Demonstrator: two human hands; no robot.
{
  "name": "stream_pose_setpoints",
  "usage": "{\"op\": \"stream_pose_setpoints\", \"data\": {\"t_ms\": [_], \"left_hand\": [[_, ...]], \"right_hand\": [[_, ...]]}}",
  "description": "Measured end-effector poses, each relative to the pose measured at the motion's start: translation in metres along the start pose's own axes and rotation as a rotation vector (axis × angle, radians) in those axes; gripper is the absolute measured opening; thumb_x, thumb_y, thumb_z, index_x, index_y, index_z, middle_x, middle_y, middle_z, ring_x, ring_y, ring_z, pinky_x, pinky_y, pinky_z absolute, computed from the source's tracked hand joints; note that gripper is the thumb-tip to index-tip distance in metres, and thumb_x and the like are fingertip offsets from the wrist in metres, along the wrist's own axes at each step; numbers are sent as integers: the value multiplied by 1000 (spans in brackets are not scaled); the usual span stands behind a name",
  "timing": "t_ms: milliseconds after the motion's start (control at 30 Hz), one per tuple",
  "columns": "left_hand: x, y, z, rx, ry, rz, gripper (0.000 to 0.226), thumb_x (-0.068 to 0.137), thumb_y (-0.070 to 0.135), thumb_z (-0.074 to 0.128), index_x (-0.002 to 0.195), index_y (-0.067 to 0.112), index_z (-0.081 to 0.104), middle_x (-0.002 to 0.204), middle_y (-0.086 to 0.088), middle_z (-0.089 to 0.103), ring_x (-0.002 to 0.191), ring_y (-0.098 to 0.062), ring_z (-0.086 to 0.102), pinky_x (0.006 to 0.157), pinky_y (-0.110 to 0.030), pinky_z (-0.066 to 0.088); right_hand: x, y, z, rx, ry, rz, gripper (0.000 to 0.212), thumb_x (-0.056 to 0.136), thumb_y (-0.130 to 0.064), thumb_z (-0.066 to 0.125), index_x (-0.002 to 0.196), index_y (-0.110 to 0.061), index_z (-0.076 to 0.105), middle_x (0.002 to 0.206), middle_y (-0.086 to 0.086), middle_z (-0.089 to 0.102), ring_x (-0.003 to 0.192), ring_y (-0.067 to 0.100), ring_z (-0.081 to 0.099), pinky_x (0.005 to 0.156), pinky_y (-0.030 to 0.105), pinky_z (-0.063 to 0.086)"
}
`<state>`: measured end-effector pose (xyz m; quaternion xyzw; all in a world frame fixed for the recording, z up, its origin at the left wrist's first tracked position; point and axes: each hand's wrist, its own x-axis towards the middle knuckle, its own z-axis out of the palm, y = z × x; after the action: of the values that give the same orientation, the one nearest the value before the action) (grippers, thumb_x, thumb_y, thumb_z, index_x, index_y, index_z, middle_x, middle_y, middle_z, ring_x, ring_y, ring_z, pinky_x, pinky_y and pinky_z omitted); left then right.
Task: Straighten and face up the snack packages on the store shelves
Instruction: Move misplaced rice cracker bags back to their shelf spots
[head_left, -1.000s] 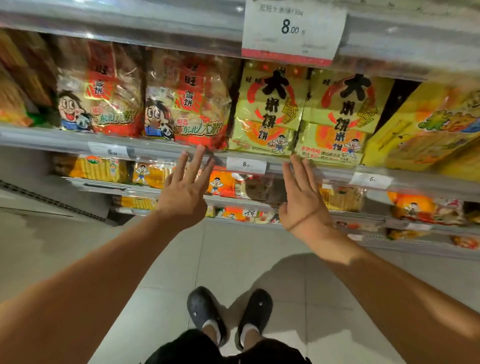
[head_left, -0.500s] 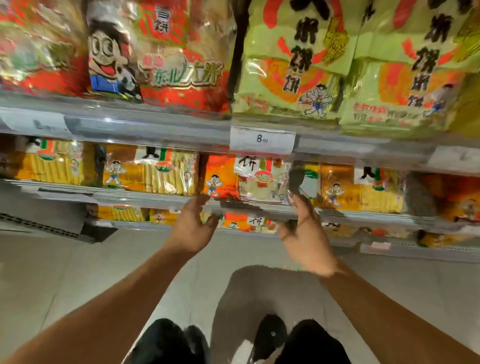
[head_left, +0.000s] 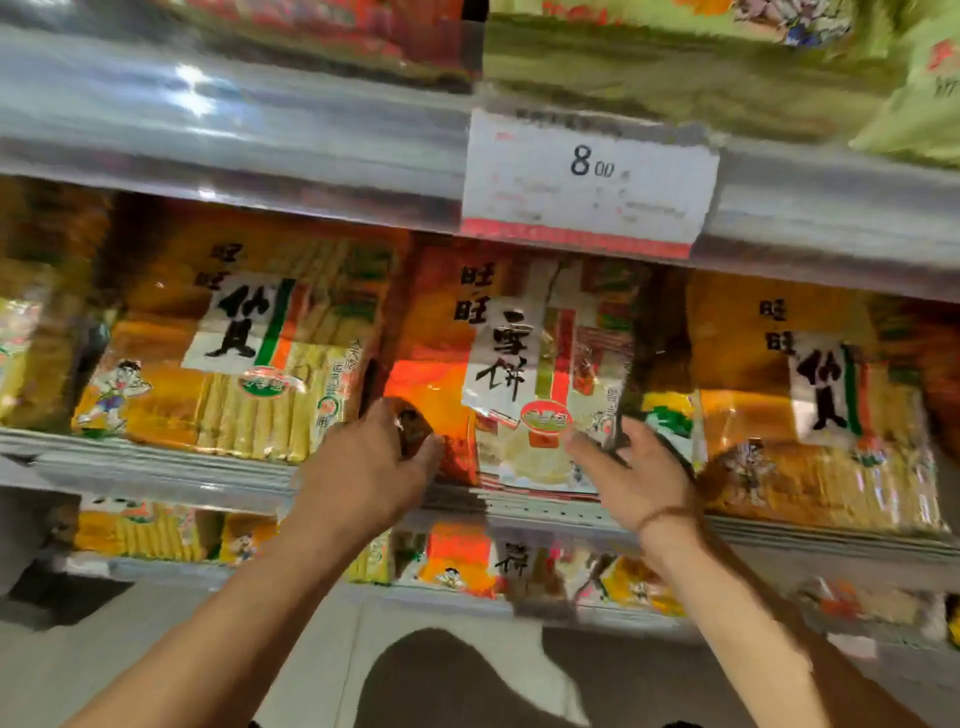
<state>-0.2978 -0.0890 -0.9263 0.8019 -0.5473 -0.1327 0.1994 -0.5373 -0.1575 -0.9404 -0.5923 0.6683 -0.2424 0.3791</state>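
Head view: we see the red-orange snack package (head_left: 441, 395) upright at centre on the middle shelf (head_left: 156, 467). Our left hand (head_left: 363, 467) pinches its seven-o'clock corner; our right hand (head_left: 634, 473) touches its five-o'clock corner with spread fingers, grasping nothing. A price tag (head_left: 587, 182) hangs at twelve o'clock.

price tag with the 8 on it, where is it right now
The price tag hangs on the upper shelf rail, centre-right in the head view, directly above the orange snack package.
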Motion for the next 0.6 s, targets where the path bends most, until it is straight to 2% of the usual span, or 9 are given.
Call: {"op": "stream_pose_setpoints", "data": {"t_ms": [67,133,167,267,333,400,500,533,600], "left_hand": [[-2,-1,2,91,63,13,50,87,69,43,110,25,49,90,-3,64,93,-30,63,63,-33,43],[-6,-4,5,137,125,51,55,88,70,39,111,22,52,92,-4,64,93,-30,61,63,-34,46],[-8,-5,8,127,145,81,54,88,69,38,107,19,53,93,-5,64,94,-30,60,64,-36,47],[-11,-5,13,120,165,119,54,89,67,38,102,17,55,97,-7,63,96,-29,55,72,-39,47],[-13,-4,15,140,173,101,57,89,69,37,107,18,55,102,-5,61,99,-27,53,75,-38,47],[-15,-2,16,102,164,85,59,88,70,38,113,19,52,107,-4,57,102,-25,53,79,-39,49],[-13,0,13,11,116,63,59,86,69,46,116,19,49,108,-3,53,101,-23,52,82,-42,50],[-12,0,11,1,102,61,59,85,68,48,117,18,49,109,-4,53,101,-23,52,84,-42,50],[-12,2,10,6,101,60,59,85,67,50,118,18,50,108,-4,53,102,-23,52,85,-41,49]], "right_hand": [[-6,5,2,-106,70,-82,76,62,-90,48,108,-31,56,94,-15,67,92,16,65,75,36,50],[-13,7,6,-224,177,-192,54,71,-87,42,77,-34,45,60,-19,54,62,4,56,54,27,40],[-16,6,7,-249,204,-245,52,75,-85,41,71,-33,40,53,-17,46,54,2,49,50,26,35],[-13,5,1,-203,112,-266,47,78,-81,44,77,-33,44,63,-15,50,61,6,51,55,28,39],[-6,5,-6,-138,-19,-204,47,81,-75,49,101,-33,54,92,-15,63,86,11,61,76,36,51],[-3,2,-10,-130,-75,-184,44,86,-64,54,112,-29,56,108,-10,66,98,13,61,90,39,50],[2,-5,-13,-133,-113,-122,55,87,-58,59,126,-20,51,121,-4,60,104,15,56,90,37,48],[5,-8,-14,-106,-120,-83,61,85,-57,63,130,-18,49,122,-3,59,105,15,56,87,36,48],[10,-13,-16,14,-109,-29,49,80,-46,74,116,-19,55,104,-1,63,99,15,61,86,39,53]]}}
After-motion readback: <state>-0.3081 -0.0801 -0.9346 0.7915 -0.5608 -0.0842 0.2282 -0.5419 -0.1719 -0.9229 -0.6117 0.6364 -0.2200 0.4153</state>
